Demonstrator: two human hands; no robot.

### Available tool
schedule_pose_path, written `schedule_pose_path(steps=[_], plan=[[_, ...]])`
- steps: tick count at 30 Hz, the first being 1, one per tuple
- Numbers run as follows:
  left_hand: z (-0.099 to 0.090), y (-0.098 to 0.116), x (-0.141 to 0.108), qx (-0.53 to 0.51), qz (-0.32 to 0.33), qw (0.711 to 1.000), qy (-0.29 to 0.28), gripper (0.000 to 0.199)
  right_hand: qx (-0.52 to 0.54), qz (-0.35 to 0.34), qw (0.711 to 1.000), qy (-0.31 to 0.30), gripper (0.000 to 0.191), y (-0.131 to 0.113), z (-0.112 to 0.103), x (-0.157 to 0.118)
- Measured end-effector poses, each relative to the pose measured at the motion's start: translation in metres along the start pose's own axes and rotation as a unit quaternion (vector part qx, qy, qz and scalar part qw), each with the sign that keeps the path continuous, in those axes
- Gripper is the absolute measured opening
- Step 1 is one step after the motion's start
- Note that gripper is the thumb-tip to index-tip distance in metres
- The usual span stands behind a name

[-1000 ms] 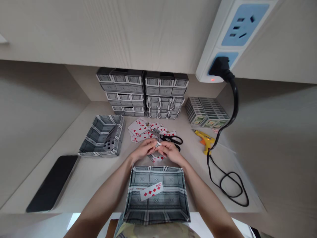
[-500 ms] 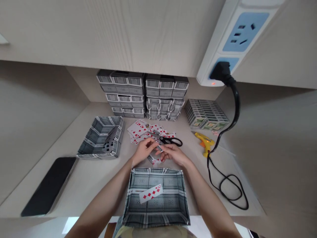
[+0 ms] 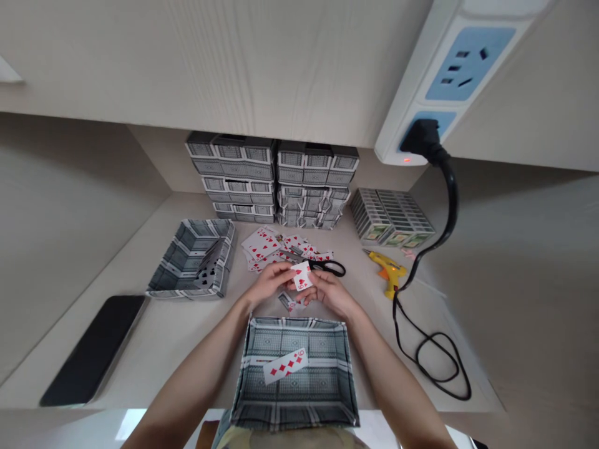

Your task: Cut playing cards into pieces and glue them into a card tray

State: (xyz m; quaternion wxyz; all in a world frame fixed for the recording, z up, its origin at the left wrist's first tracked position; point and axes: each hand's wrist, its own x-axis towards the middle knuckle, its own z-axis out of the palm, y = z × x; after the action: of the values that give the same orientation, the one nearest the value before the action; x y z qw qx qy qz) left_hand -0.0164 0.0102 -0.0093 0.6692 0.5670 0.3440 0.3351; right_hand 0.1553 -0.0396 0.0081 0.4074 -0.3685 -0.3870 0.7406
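Between my two hands is a playing card [image 3: 302,276] with red hearts, its printed face turned up. My left hand [image 3: 270,282] pinches its left edge, and my right hand [image 3: 329,290] grips the right edge. Under the hands, partly hidden, lies a small piece of card [image 3: 286,302] on the desk. Just beyond them rest black-handled scissors [image 3: 333,268] beside a loose pile of playing cards [image 3: 262,243]. Nearer to me stands an open box made of playing cards [image 3: 299,402], with a cut strip of the diamonds card [image 3: 285,366] inside.
A second card box [image 3: 160,288] holds some cards at left, near a black phone [image 3: 93,349]. Stacked card boxes [image 3: 238,168] stand behind, with card packs [image 3: 395,215] beside them. A yellow glue gun [image 3: 387,269] and its looping black cable [image 3: 449,212] occupy the right, below a power strip [image 3: 468,62].
The card in my hands has tipped so that its hearts face now shows; before, it looked thin and edge-on. My hands have barely shifted.
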Motion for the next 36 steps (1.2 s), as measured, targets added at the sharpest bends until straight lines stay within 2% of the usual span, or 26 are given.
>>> schedule_pose_path(steps=[5,7,9,11,13,15,16,18,21,24,27,30,34,36], plan=[[0.003,0.001,0.000,-0.006,0.000,1.000,0.019,0.028,-0.013,-0.020,0.999,0.026,0.035,0.001,0.003,0.001],[0.004,0.001,0.002,-0.008,0.000,0.999,0.032,0.029,-0.081,-0.037,0.994,0.059,0.034,0.001,-0.001,0.001],[0.005,-0.001,0.004,-0.008,0.001,0.999,0.052,0.030,-0.186,-0.064,0.975,0.099,0.031,-0.002,-0.009,-0.001],[0.005,-0.002,0.006,-0.010,0.004,0.997,0.080,0.030,-0.304,-0.107,0.934,0.153,0.027,-0.006,-0.021,-0.005],[0.006,-0.004,0.006,-0.011,0.009,0.994,0.104,0.027,-0.434,-0.156,0.860,0.220,0.020,-0.010,-0.032,-0.009],[0.008,-0.005,0.006,-0.004,0.017,0.993,0.119,0.024,-0.542,-0.168,0.790,0.231,0.017,-0.013,-0.040,-0.012],[0.008,-0.005,0.006,0.004,0.021,0.992,0.123,0.023,-0.577,-0.164,0.767,0.229,0.016,-0.014,-0.042,-0.012],[0.009,-0.005,0.006,0.021,0.025,0.991,0.130,0.023,-0.620,-0.148,0.740,0.214,0.017,-0.014,-0.044,-0.013],[0.010,-0.004,0.005,0.039,0.027,0.989,0.138,0.024,-0.641,-0.125,0.731,0.195,0.025,-0.012,-0.044,-0.012],[0.010,-0.004,0.005,0.040,0.029,0.988,0.148,0.026,-0.644,-0.115,0.727,0.210,0.032,-0.011,-0.041,-0.011],[0.010,-0.001,0.005,0.038,0.026,0.985,0.168,0.027,-0.634,-0.135,0.725,0.233,0.029,-0.011,-0.038,-0.011],[0.009,0.004,0.002,0.044,0.027,0.980,0.191,0.029,-0.601,-0.159,0.738,0.263,0.024,-0.011,-0.035,-0.011],[0.005,0.008,-0.002,0.065,0.077,0.946,0.308,0.028,-0.540,-0.187,0.762,0.305,0.018,-0.009,-0.032,-0.009],[0.001,0.008,-0.003,0.078,0.098,0.923,0.365,0.027,-0.468,-0.207,0.799,0.316,0.022,-0.009,-0.030,-0.008]])
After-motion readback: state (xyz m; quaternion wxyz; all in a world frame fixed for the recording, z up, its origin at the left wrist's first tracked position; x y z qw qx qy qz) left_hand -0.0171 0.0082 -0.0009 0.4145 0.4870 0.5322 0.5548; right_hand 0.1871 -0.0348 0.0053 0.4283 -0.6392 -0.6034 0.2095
